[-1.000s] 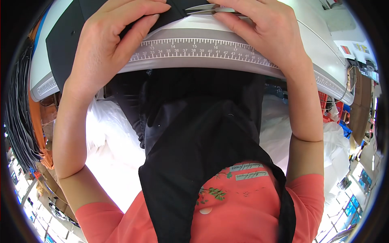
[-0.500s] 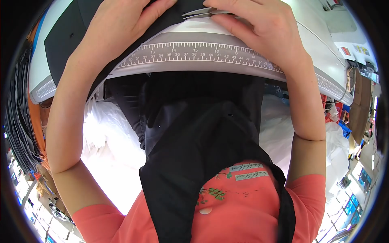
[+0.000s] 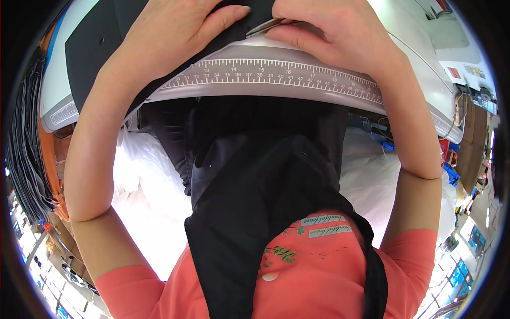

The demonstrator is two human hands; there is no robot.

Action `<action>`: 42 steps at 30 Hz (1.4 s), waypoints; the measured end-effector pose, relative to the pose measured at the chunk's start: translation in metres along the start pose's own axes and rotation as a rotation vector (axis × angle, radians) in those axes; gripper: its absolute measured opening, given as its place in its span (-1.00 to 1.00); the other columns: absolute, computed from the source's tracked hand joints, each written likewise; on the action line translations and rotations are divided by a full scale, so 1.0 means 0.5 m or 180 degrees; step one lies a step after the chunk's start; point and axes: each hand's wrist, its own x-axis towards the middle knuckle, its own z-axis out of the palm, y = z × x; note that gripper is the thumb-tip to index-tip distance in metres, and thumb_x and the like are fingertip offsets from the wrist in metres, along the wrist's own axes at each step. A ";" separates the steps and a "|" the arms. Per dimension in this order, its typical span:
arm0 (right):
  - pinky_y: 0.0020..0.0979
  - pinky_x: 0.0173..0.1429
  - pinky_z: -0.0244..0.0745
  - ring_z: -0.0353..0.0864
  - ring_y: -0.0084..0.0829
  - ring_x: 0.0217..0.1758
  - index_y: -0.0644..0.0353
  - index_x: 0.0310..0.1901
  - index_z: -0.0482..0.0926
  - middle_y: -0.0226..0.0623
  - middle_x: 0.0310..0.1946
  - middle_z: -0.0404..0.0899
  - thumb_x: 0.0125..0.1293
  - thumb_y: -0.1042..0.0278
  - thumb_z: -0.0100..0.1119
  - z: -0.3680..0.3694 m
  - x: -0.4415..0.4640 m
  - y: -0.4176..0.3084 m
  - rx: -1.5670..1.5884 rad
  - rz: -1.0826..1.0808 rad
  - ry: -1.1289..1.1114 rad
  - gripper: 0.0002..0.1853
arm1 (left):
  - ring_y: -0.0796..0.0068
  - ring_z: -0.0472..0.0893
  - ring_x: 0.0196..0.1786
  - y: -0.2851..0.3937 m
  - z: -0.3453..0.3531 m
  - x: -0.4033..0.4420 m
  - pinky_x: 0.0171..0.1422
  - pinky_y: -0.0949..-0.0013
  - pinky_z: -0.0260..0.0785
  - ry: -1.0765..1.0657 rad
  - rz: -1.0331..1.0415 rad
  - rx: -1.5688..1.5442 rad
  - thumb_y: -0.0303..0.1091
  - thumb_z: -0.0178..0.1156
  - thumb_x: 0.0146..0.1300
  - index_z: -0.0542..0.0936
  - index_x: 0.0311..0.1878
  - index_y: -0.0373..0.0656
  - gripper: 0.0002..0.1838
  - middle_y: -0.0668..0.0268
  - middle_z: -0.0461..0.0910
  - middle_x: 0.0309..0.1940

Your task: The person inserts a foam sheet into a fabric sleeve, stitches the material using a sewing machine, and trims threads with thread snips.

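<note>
Nearest, the black apron (image 3: 255, 175) lies below the ruler strip (image 3: 255, 72) along the table's (image 3: 56, 90) edge. Beyond it, the right hand (image 3: 340, 32) pinches metal snips (image 3: 264, 26) in its fingers, tip at the edge of the black cloth (image 3: 101, 58) on the table. The left hand's (image 3: 170, 32) thumb has slid nearer the blades — both hands now work almost one spot (its other fingertips leave the frame; I cannot tell whether they pinch).

Under the left hand (image 3: 175, 34), matt cloth (image 3: 93, 58); in the right hand (image 3: 334, 32), shiny metal blades (image 3: 263, 27); beneath, a smooth, glossy surface (image 3: 411, 24).
</note>
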 end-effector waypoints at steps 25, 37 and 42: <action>-0.42 -0.45 0.46 0.55 -0.30 -0.57 0.12 -0.27 0.44 -0.27 -0.46 0.57 0.51 0.09 0.08 -0.002 -0.002 -0.080 -0.0983 0.0486 -0.0378 -0.72 | 0.03 0.23 0.57 0.038 -0.018 -0.012 0.67 0.02 -0.06 -0.0491 -0.0327 -0.0391 -0.16 0.06 0.53 0.43 0.43 -0.11 -0.51 0.03 0.28 0.51; -0.36 -0.37 0.48 0.57 -0.23 -0.51 0.14 -0.29 0.45 -0.23 -0.46 0.57 0.54 0.17 0.01 -0.010 0.000 -0.088 -0.0905 0.0698 -0.0587 -0.74 | 0.04 0.38 0.46 0.038 -0.010 -0.020 0.59 0.09 0.11 -0.0177 -0.0327 -0.0699 -0.30 0.18 0.42 0.53 0.31 -0.19 -0.57 0.01 0.41 0.41; -0.31 -0.29 0.48 0.58 -0.18 -0.44 0.18 -0.30 0.46 -0.18 -0.43 0.58 0.52 0.24 0.01 -0.024 -0.003 -0.089 -0.0259 0.1014 -0.0478 -0.76 | 0.08 0.52 0.31 0.013 0.024 -0.040 0.44 0.17 0.32 0.0744 0.0158 -0.0748 -0.42 0.25 0.34 0.61 0.17 -0.26 -0.65 0.02 0.53 0.29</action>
